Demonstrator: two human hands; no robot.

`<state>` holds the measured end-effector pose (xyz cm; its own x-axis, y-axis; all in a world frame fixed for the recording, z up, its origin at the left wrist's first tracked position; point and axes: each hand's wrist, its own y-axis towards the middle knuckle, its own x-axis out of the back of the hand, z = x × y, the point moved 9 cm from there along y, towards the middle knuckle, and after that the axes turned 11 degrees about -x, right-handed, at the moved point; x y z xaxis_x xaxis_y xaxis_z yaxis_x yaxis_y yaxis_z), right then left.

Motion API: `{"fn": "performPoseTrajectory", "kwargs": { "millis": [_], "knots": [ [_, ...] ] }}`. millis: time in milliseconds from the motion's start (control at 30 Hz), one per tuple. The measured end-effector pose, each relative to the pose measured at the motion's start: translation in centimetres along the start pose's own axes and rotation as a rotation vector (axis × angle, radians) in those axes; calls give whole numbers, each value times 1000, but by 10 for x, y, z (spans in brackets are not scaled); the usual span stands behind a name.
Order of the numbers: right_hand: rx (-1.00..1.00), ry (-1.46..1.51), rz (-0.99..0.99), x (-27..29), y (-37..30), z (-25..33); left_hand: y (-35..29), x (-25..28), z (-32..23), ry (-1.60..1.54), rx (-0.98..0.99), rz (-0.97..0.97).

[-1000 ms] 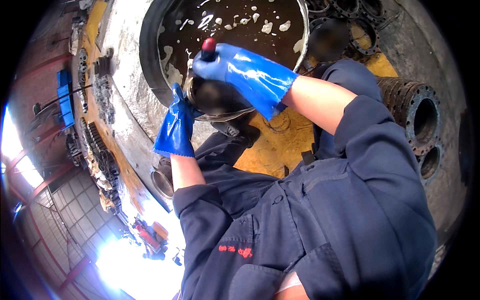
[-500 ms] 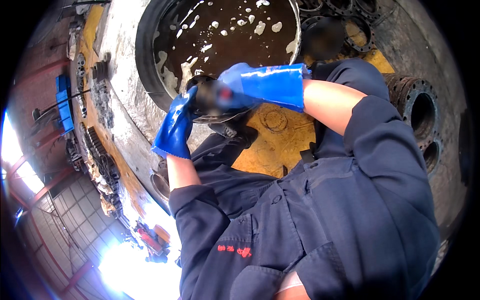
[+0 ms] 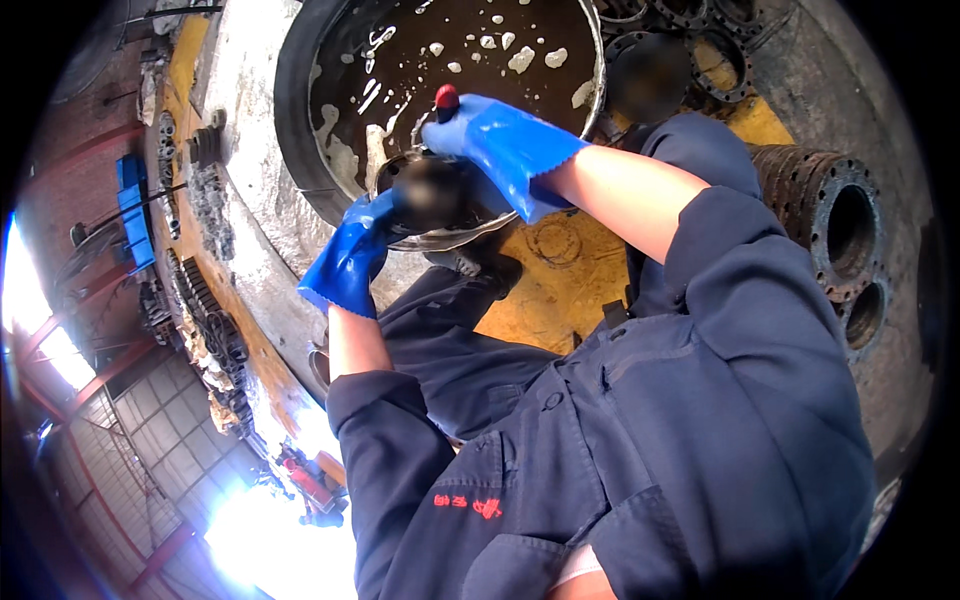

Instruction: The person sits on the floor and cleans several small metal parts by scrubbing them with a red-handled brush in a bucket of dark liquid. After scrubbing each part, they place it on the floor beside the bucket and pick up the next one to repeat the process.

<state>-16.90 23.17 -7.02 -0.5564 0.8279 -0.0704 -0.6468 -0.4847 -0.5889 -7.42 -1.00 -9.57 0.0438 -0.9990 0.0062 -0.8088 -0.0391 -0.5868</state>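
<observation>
Both my hands wear long blue rubber gloves. My left hand [image 3: 352, 245] is closed on the left side of a dark round metal part [image 3: 405, 172], held at the near rim of a round tub [image 3: 297, 140] of brown liquid with foam patches. A blur hides much of that part's face. Just above the part, my right hand [image 3: 490, 140] is a fist round a red-handled tool [image 3: 447, 97]. The red end sticks up past my fingers; the tool's working end is hidden, so I cannot tell its kind.
Dark flange rings [image 3: 720, 65] lie beyond my right knee. To the right stands a row of rusty flanged rings [image 3: 820, 215]. A yellow board [image 3: 550, 270] lies between my legs. At left, small metal parts [image 3: 210, 330] line a strip beside a blue object [image 3: 132, 212].
My right hand has risen from across the metal part, lifting the red-handled tool above it. My left hand has stayed nearly in place on the part.
</observation>
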Motion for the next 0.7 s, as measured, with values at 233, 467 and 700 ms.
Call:
{"fn": "performPoseTrajectory", "kwargs": {
  "millis": [233,467,700],
  "knots": [
    [-106,-421,-84,-8,3,-19,8,0,-4,-137,-55,-17],
    [131,-779,-445,3,-27,-27,0,12,-14,119,-354,166],
    [280,-841,-627,0,-36,-24,-20,-10,-30,400,-453,142]
  ]
}}
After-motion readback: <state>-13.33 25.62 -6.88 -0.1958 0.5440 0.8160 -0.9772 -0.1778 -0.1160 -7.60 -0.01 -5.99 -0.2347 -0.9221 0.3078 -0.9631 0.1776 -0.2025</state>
